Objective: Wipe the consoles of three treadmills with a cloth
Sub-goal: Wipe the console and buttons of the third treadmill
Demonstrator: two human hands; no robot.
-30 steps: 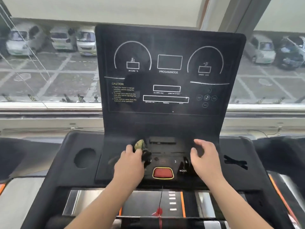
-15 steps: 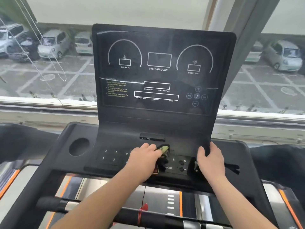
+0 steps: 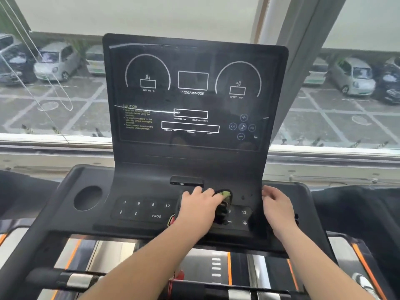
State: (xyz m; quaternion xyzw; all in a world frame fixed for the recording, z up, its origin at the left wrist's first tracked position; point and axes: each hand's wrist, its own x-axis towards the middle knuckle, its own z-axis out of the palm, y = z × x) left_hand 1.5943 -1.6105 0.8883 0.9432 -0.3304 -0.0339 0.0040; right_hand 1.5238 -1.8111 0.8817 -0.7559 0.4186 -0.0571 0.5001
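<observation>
- Head view: one treadmill console (image 3: pixel 194 156), a glossy black upright display with white printed dials, above a matte moulded keypad deck (image 3: pixel 142 210).
- Cloth (image 3: pixel 225 194) (dark and crumpled, with a small green patch) lies on the deck right of centre, just beside the right-hand number keys.
- Left hand (image 3: pixel 198 205): fingers clenched round the cloth, pressing it onto the deck.
- Right hand (image 3: pixel 278 205): rests at the deck's right side, fingers loosely bent, grasping nothing.
- Progress, as a judgement: mid-wipe on this console's key area. Whether the display is done cannot be told, nor how many of the three consoles are finished.
- A round cup recess (image 3: pixel 87 198) is moulded into the deck's left.
</observation>
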